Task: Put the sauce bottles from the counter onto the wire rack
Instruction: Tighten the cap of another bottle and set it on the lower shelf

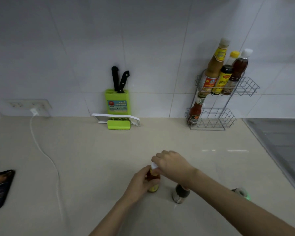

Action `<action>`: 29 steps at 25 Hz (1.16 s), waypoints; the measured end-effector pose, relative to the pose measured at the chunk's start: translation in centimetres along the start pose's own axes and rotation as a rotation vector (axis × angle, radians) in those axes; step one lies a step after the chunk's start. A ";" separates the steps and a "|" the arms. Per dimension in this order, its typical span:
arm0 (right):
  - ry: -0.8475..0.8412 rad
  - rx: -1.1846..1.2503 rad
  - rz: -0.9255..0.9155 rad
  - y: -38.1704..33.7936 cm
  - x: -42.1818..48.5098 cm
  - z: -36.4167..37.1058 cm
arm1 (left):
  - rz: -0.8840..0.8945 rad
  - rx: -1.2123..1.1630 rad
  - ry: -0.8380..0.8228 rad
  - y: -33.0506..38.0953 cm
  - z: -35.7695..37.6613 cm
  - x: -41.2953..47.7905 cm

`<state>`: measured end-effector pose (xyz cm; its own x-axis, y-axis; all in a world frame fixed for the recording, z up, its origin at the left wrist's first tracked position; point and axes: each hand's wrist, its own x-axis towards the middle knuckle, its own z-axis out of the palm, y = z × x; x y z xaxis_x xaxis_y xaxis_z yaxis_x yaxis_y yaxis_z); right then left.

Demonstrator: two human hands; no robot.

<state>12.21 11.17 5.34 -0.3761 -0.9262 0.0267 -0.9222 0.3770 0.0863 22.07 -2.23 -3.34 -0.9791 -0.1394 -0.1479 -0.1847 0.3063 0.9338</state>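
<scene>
We hold the small amber white-capped sauce bottle (154,180) upright on the beige surface (95,150): left hand (140,182) wraps body, right hand (170,165) pinches cap. Two-tier wire rack (226,106) lies far up-right of grip.

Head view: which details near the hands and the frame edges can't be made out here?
- Small amber bottle with white cap: label covered by the left hand and right hand.
- Dark glass bottle: top hidden behind the right forearm.
- Green-capped item: blurred.
- Black phone: cropped.
</scene>
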 end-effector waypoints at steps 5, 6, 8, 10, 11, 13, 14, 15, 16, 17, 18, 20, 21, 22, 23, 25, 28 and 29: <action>-0.093 0.118 0.001 3.4 1.5 -4.0 | 0.045 0.047 -0.005 2.6 -1.4 1.9; -0.084 0.112 -0.014 3.9 1.7 -4.8 | 0.063 0.038 -0.017 3.3 -1.7 2.4; -0.053 0.066 -0.034 4.8 1.9 -5.9 | 0.100 0.024 -0.044 4.8 -2.3 3.2; -0.069 0.024 0.035 5.3 2.1 -6.8 | 0.120 -0.005 -0.051 6.0 -2.7 3.8; -0.082 0.014 0.096 5.4 2.3 -7.3 | 0.130 -0.015 -0.055 6.6 -2.7 4.0; -0.137 -0.025 0.219 5.2 2.6 -8.1 | 0.141 -0.013 -0.069 7.4 -2.3 4.4; -0.164 -0.061 0.253 5.1 2.7 -8.4 | 0.142 -0.004 -0.071 7.7 -1.9 4.6; -0.186 -0.079 0.266 5.1 2.8 -8.7 | 0.141 -0.002 -0.065 7.9 -1.6 4.7; -0.197 -0.063 0.266 5.5 2.8 -9.1 | 0.145 -0.017 -0.059 8.3 -1.5 4.9; -0.196 -0.014 0.255 6.0 2.7 -9.7 | 0.145 -0.057 -0.061 8.9 -1.5 5.0; -0.185 0.050 0.239 6.7 2.6 -10.2 | 0.143 -0.112 -0.081 9.6 -1.6 5.2; -0.160 0.122 0.204 7.9 2.2 -11.5 | 0.142 -0.177 -0.138 11.1 -2.0 5.5; -0.149 0.124 0.199 8.3 2.1 -12.1 | 0.148 -0.170 -0.160 11.7 -2.2 5.7; -0.147 0.121 0.209 8.6 2.0 -12.6 | 0.156 -0.154 -0.171 12.3 -2.2 6.0; -0.157 0.134 0.237 8.7 1.9 -13.1 | 0.167 -0.134 -0.167 12.7 -2.1 6.2; -0.204 0.171 0.305 8.9 1.7 -13.6 | 0.176 -0.086 -0.110 12.9 -1.4 6.3; -0.239 0.033 0.404 8.2 1.2 -13.0 | 0.181 0.017 -0.006 12.7 0.4 6.0; -0.233 -0.029 0.441 7.9 1.1 -12.5 | 0.174 0.041 0.021 12.6 0.8 5.9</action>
<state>5.63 13.06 18.52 -0.7431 -0.6506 -0.1563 -0.6688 0.7291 0.1450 13.87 1.57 7.25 -0.9947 -0.1003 0.0217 -0.0166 0.3658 0.9305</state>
